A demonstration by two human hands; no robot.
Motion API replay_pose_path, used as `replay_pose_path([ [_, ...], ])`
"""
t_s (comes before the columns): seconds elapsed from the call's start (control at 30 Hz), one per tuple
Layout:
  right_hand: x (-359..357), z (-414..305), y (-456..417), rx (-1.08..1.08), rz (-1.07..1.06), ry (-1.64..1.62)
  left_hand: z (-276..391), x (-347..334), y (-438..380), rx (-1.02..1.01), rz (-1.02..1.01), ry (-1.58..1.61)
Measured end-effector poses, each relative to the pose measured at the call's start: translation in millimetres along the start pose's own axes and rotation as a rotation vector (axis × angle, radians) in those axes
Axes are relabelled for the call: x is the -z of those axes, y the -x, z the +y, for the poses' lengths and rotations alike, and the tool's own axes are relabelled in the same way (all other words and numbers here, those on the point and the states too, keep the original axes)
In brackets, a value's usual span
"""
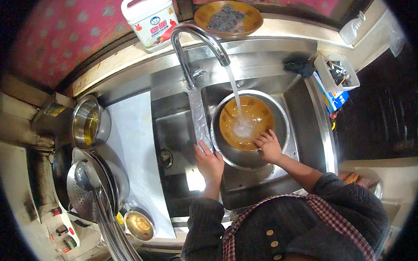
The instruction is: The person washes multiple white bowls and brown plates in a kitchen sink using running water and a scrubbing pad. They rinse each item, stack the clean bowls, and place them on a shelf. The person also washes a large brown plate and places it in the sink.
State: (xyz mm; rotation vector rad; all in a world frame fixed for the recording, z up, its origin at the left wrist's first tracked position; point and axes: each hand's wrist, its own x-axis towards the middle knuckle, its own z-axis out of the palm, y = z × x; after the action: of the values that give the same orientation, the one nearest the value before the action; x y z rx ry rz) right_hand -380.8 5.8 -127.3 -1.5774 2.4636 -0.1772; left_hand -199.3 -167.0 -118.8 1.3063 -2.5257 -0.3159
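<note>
Water runs from a chrome faucet (205, 37) into an orange-brown plate (229, 121) that lies in a round stainless steel basin (285, 128) in the right sink bowl. My right hand (269, 147) touches the plate's lower right rim with its fingers; whether it grips the rim, I cannot tell. My left hand (210, 163) rests on the divider (200, 120) between the two sink bowls, fingers apart, holding nothing, close to the basin's left edge. Bubbling water covers the middle of the plate.
A similar plate (257, 18) with dark mesh scrubbers and a white detergent jug (151, 23) stand on the ledge behind. Left are a metal bowl of yellowish liquid (88, 126), a perforated skimmer (76, 193) and long-handled utensils. A white plastic tub (345, 82) sits at the right.
</note>
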Motion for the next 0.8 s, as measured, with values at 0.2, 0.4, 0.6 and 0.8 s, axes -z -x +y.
replay_pose_path([
  [0.2, -5.3, 1.4, 0.7, -0.003, 0.073, -0.034, 0.3, -2.8, 1.4, 0.013, -0.032, -0.067],
  [0.4, -10.0, 0.5, -8.8, -0.05, 0.097, -0.076, -0.5, -6.5, 1.1, 0.021, -0.044, -0.089],
  [0.6, -13.1, 2.5, -13.5, -0.048, 0.136, -0.092, -1.1, -6.4, 0.6, 0.027, -0.086, -0.083],
  [0.8, -8.2, 5.0, -12.7, -0.007, 0.068, -0.077, -3.0, -8.5, 1.6, 0.011, -0.054, -0.071],
])
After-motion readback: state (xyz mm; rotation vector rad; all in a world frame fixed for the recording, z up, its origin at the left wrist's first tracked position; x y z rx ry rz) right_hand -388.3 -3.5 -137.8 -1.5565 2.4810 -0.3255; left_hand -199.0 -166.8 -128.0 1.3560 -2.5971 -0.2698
